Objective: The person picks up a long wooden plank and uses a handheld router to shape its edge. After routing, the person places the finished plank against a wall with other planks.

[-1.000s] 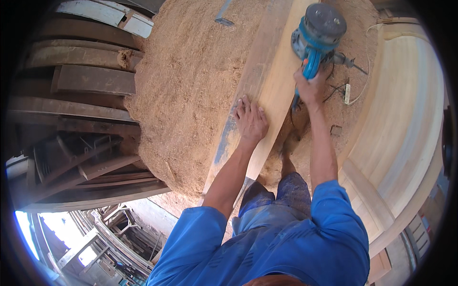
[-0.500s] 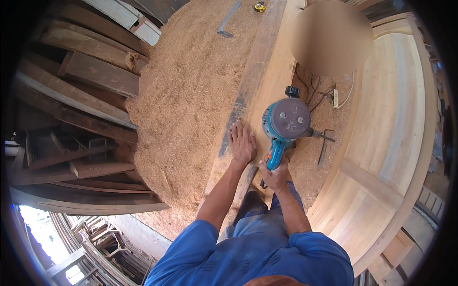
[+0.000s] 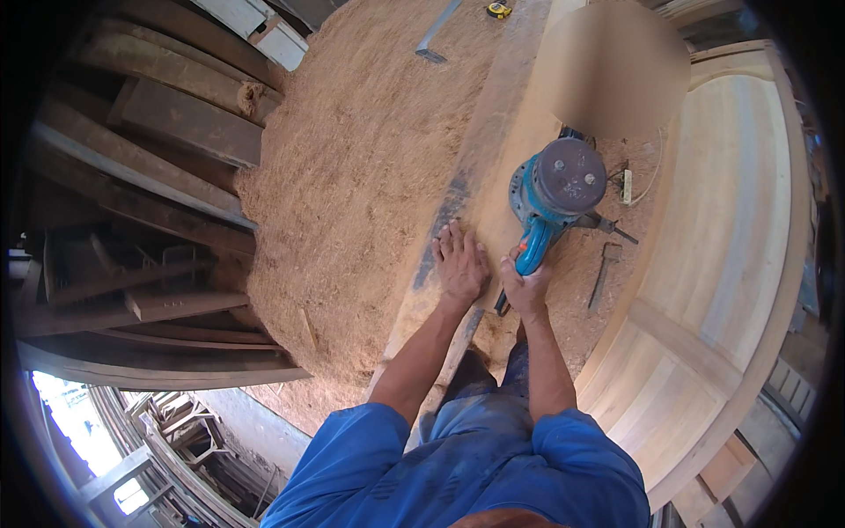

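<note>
A teal power router point(image 3: 570, 180) with a round grey-brown top stands on a long wooden beam point(image 3: 506, 145), toward its right edge. My right hand point(image 3: 526, 289) is closed around the router's teal handle at its near side. A metal rod sticks out from the tool's right side; its bit and base are hidden underneath. Left of the router, my left hand point(image 3: 462, 267) lies flat on the beam by a dark stained patch, fingers stretched out and holding nothing.
Wood shavings point(image 3: 352, 158) cover the floor. A metal square point(image 3: 429, 48) and yellow tape measure point(image 3: 499, 11) lie at the far side. A wooden door panel point(image 3: 722, 229) stands at right, near a power strip point(image 3: 627, 187) and a clamp-like bar point(image 3: 603, 275). Planks point(image 3: 189, 119) are stacked at left.
The router and my right hand have moved away from me along the beam. My left hand keeps about the same spot on the wood. The whole view has shifted slightly.
</note>
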{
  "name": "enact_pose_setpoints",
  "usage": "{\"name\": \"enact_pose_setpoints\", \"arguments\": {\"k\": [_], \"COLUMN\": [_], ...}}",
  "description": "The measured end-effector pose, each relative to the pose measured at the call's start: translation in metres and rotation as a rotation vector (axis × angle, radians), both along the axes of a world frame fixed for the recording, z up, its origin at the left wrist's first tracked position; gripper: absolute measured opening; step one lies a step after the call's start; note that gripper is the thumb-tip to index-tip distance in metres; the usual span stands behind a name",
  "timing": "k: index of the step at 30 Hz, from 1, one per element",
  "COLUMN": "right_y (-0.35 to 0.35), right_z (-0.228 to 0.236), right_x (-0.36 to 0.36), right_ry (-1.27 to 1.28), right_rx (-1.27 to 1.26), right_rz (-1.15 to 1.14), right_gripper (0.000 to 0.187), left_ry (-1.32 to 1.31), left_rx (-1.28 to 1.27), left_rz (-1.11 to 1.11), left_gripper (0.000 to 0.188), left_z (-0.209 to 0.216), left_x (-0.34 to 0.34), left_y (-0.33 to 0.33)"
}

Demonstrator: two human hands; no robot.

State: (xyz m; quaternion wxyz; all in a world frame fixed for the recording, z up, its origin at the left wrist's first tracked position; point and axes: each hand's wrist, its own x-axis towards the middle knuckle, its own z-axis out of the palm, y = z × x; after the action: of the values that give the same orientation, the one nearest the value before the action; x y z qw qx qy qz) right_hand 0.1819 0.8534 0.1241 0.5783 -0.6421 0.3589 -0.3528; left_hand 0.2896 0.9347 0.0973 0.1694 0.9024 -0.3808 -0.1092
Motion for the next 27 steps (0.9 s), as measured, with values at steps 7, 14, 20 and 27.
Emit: {"name": "enact_pose_setpoints", "arguments": {"k": [7, 14, 20, 27], "right_y": [-0.04, -0.083, -0.145, -0.294], "right_z": [0.0, 0.01, 0.008, -0.005], "right_x": [0.016, 0.038, 0.061, 0.112], "right_ry": [-0.054, -0.026, 0.04, 0.008], "right_rx": [0.135, -0.005, 0.052, -0.056], "right_rz": [-0.009, -0.091, -0.08, -0.119], "right_gripper": [0.027, 0.018, 0.012, 0.028], "left_ry": [0.015, 0.009, -0.002, -0.021], "left_rx": [-0.009, -0.02, 0.011, 0.013], "left_rz": [0.002, 0.011, 0.011, -0.019], "left_gripper": [0.045, 0.045, 0.046, 0.046], "left_z": [0.002, 0.004, 0.002, 0.005], "left_x": [0.0, -0.001, 0.0, -0.001], "left_y": [0.0, -0.002, -0.002, -0.003]}}
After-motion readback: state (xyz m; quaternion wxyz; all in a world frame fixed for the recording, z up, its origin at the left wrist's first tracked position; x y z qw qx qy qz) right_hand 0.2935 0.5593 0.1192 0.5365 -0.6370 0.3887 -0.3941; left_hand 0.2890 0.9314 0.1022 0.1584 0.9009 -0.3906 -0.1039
